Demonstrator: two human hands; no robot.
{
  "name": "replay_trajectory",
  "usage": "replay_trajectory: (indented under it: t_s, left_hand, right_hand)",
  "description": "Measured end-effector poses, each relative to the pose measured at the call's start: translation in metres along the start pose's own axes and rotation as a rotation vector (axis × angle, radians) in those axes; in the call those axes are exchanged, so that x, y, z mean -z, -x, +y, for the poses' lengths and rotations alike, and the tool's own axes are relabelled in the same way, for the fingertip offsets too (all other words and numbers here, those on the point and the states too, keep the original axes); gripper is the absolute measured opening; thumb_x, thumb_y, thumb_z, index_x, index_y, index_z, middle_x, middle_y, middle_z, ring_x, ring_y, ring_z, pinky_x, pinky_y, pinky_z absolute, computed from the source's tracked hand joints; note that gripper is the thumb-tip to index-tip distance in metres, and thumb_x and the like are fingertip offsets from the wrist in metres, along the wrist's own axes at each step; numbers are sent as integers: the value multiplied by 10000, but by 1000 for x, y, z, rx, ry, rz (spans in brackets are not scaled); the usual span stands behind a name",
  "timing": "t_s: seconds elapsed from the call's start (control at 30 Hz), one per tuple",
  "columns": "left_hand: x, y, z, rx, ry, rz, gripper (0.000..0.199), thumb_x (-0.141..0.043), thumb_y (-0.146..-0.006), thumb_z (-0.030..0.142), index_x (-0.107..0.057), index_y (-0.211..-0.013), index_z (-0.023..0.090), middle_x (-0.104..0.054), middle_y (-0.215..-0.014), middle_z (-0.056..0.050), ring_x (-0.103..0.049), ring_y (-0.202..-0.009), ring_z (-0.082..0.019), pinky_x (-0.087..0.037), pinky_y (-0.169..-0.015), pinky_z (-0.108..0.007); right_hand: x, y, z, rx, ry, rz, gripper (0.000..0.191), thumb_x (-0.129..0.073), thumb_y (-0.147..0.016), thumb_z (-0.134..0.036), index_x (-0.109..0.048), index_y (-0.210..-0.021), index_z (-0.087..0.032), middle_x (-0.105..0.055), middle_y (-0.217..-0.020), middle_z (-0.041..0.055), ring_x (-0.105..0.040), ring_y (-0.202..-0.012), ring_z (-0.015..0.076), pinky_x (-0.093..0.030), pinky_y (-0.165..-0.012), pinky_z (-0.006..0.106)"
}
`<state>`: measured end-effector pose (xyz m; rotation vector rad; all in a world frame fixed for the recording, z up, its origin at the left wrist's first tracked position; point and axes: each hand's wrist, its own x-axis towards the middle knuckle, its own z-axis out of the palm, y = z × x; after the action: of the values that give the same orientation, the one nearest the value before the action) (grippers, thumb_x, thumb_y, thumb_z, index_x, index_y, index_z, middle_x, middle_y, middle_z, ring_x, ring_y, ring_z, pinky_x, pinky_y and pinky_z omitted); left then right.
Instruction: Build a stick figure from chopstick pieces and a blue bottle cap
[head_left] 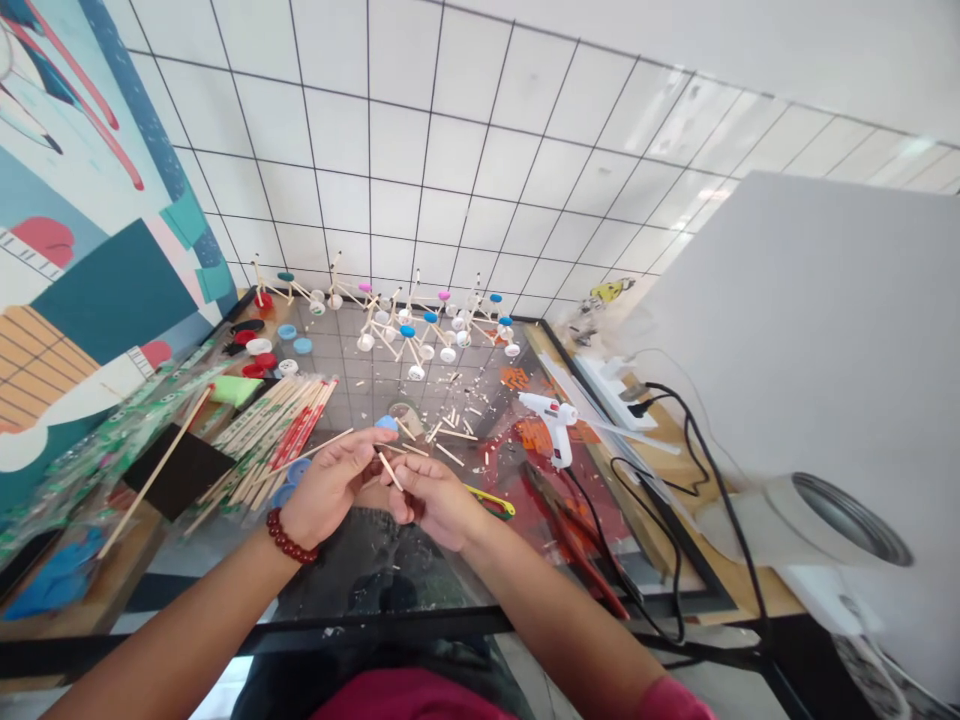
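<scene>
My left hand (334,482), with a red bead bracelet (291,538) at its wrist, pinches the upper, dark end of a short wooden stick (390,472) above the table's near middle. Fingers of my right hand (429,492) close round the lower end of the same stick. Both hands nearly touch. Just beyond them lie a blue cap (387,423) and several cut stick pieces (450,455). A white glue gun (553,425) stands to the right of my right hand.
Small stick models with bottle caps (416,345) line the back. Chopsticks in wrappers (270,440) lie left, near a black square (176,470). Red-handled pliers (574,540), a yellow cutter (491,500), cables and a power strip (611,390) are at right.
</scene>
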<state>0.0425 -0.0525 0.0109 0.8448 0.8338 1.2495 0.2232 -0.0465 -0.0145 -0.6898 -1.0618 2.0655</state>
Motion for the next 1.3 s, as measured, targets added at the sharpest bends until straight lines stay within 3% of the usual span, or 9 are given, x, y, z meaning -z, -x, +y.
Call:
replay_trajectory:
  t_s: [0.07,0.2,0.4,0.6,0.7,0.83,1.07,1.2,1.3]
  left_hand:
    - [1,0,0,31,32,-32,488,-1030,-717,567,-934,-1019,196,-809,-861,-79,-681,-752,-198,-626,-798,-350]
    - [6,-2,-3,17,32,30,352,-1082,-642,460,-914,-825,211,-839,-1073,-75,-678,-752,-156,-638,-764,-313]
    - [6,-5,-7,-2,65,43,338,-1111,-590,398,-861,-676,189,-825,-972,-41,-632,-637,-108,-615,-652,-268]
    - [9,-5,-11,42,85,3,454,-1048,-709,517,-937,-1013,200,-850,-929,-90,-717,-781,-192,-648,-752,-301]
    - [14,-7,-14,6,66,58,274,-1064,-694,372,-917,-854,205,-860,-1079,-88,-691,-747,-169,-644,-727,-306]
    - [15,-8,-14,-8,69,82,242,-1071,-672,321,-866,-713,200,-845,-1053,-56,-625,-650,-121,-601,-637,-278]
    - [7,-5,-9,53,149,-63,456,-994,-802,495,-910,-1077,140,-738,-727,-67,-682,-710,-198,-619,-684,-309]
    - [7,-4,-7,31,114,-36,250,-997,-809,370,-897,-927,173,-807,-909,-69,-663,-674,-166,-626,-692,-321]
    - [9,-6,-8,38,87,-7,239,-1029,-755,351,-871,-808,179,-827,-1038,-75,-626,-616,-129,-613,-644,-314]
  right_hand:
    - [1,0,0,5,-10,-2,533,-912,-818,-689,-735,-937,-200,-643,-589,-33,-493,-506,101,-361,-553,241]
    - [1,-1,0,-17,13,-4,541,-902,-819,-698,-745,-961,-200,-660,-589,-34,-507,-503,101,-361,-546,238]
    - [-3,0,-1,-15,66,29,558,-932,-792,-705,-691,-931,-222,-701,-612,-39,-558,-522,101,-382,-555,227]
    - [-1,-2,-2,5,57,46,595,-923,-774,-743,-679,-927,-222,-698,-616,-42,-543,-520,99,-370,-553,227]
    - [0,-3,0,-4,81,32,560,-891,-821,-725,-681,-942,-221,-698,-632,-35,-548,-537,108,-370,-568,243]
    - [-1,-3,4,-26,109,37,515,-867,-853,-692,-698,-969,-220,-683,-635,-29,-532,-555,118,-357,-588,259]
    - [0,-3,3,-21,75,51,538,-856,-840,-734,-691,-951,-234,-670,-624,-36,-516,-552,123,-363,-595,259]
    - [0,-3,3,-26,80,38,538,-845,-855,-743,-703,-951,-233,-686,-624,-31,-527,-539,122,-377,-582,259]
    - [-1,-2,4,-39,102,10,541,-837,-861,-760,-702,-936,-242,-704,-624,-31,-543,-526,116,-378,-565,253]
